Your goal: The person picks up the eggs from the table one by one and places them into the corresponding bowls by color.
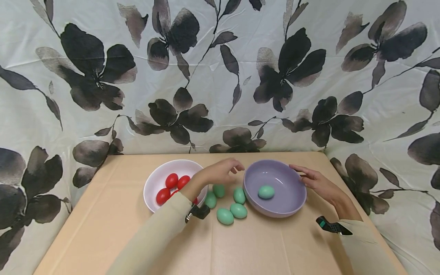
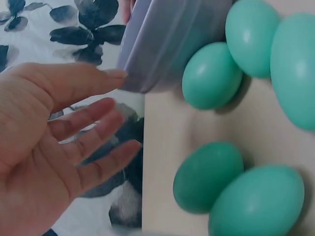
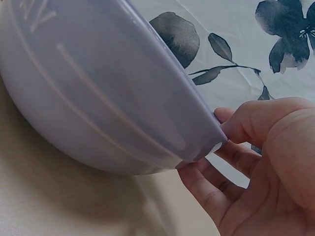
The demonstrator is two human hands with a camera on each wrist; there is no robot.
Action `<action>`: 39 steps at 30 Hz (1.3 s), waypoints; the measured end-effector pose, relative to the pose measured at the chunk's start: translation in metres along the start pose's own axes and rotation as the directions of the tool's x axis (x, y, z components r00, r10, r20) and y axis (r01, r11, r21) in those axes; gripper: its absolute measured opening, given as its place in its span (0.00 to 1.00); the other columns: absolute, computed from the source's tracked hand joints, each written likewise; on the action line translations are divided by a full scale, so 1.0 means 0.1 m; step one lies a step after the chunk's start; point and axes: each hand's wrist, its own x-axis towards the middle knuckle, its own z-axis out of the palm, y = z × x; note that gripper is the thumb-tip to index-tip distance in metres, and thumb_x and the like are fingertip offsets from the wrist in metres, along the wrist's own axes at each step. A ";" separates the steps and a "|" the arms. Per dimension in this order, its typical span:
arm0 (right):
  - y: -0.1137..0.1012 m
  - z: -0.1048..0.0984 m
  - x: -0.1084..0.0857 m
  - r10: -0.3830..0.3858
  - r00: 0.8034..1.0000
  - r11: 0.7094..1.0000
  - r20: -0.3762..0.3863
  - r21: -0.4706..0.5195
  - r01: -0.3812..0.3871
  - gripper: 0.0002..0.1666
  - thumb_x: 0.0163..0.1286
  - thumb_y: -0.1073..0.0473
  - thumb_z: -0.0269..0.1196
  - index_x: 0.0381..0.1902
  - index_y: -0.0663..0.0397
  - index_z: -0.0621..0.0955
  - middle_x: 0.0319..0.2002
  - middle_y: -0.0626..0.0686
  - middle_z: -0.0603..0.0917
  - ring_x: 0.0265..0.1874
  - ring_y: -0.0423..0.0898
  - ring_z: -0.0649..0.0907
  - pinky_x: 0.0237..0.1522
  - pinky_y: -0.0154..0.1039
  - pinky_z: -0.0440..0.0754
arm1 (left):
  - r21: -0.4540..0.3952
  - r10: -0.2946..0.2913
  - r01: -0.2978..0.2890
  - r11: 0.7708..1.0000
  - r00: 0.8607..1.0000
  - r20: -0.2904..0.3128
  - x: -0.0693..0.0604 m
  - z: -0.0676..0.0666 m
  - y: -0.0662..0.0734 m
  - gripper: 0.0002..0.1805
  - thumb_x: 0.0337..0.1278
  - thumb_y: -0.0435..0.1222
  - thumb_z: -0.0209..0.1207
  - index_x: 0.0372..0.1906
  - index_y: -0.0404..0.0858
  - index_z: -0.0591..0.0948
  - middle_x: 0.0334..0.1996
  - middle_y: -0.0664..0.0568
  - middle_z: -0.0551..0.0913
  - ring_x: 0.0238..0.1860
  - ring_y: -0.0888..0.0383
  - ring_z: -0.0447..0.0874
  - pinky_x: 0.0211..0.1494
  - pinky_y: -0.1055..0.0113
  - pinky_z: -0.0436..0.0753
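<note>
A purple bowl [image 1: 275,206] stands right of centre on the table with one green egg [image 1: 266,192] inside. At its right rim, my right hand [image 1: 323,187] holds the edge; in the right wrist view, thumb and fingertips meet the bowl's rim and outer wall [image 3: 98,98]. My left hand [image 1: 220,172] hovers between the two bowls, holding nothing. In the left wrist view its fingers are spread loosely, with the thumb [image 2: 88,81] close to the purple bowl [image 2: 167,44]; whether it touches, I cannot tell. Several green eggs [image 1: 225,216] lie on the table below this hand.
To the left, a pale pink bowl [image 1: 149,193] contains several red eggs [image 1: 172,180], partly hidden by my left forearm. The tan tabletop [image 1: 240,248] ends at a floral cloth [image 1: 220,76] hanging behind. Each wrist wears a dark strap [image 1: 333,226].
</note>
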 end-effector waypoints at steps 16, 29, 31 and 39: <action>0.00 0.02 -0.01 0.015 1.000 1.000 -0.006 -0.018 -0.015 0.30 0.79 0.64 0.49 0.77 0.48 0.67 0.78 0.58 0.63 0.73 0.66 0.64 0.57 0.22 0.70 | 0.225 -0.176 0.134 0.965 0.968 0.178 -0.13 0.02 -0.08 0.24 0.60 0.25 0.59 0.62 0.37 0.80 0.55 0.44 0.82 0.56 0.51 0.79 0.64 0.58 0.77; 0.00 0.03 -0.02 0.012 1.000 0.999 -0.014 -0.035 -0.012 0.30 0.79 0.65 0.48 0.77 0.47 0.67 0.77 0.57 0.63 0.73 0.64 0.64 0.57 0.23 0.70 | 0.350 -0.234 0.157 0.924 0.953 0.190 -0.15 0.05 -0.03 0.35 0.50 0.19 0.60 0.66 0.44 0.78 0.59 0.50 0.77 0.59 0.55 0.73 0.56 0.64 0.76; 0.00 0.04 -0.02 0.013 1.000 0.999 -0.013 -0.031 -0.013 0.30 0.79 0.65 0.48 0.77 0.47 0.67 0.78 0.57 0.63 0.73 0.64 0.64 0.57 0.23 0.71 | 0.362 -0.247 0.167 0.917 0.950 0.190 -0.16 0.06 -0.03 0.34 0.51 0.19 0.61 0.65 0.44 0.79 0.58 0.49 0.78 0.58 0.55 0.75 0.57 0.64 0.77; -0.01 0.04 -0.03 0.009 1.000 1.000 -0.005 -0.014 -0.009 0.30 0.79 0.66 0.48 0.77 0.48 0.67 0.78 0.58 0.63 0.72 0.66 0.65 0.57 0.24 0.72 | 0.387 -0.287 0.200 0.900 0.941 0.181 -0.14 0.11 -0.01 0.32 0.48 0.20 0.64 0.63 0.42 0.81 0.55 0.50 0.82 0.52 0.57 0.79 0.58 0.63 0.80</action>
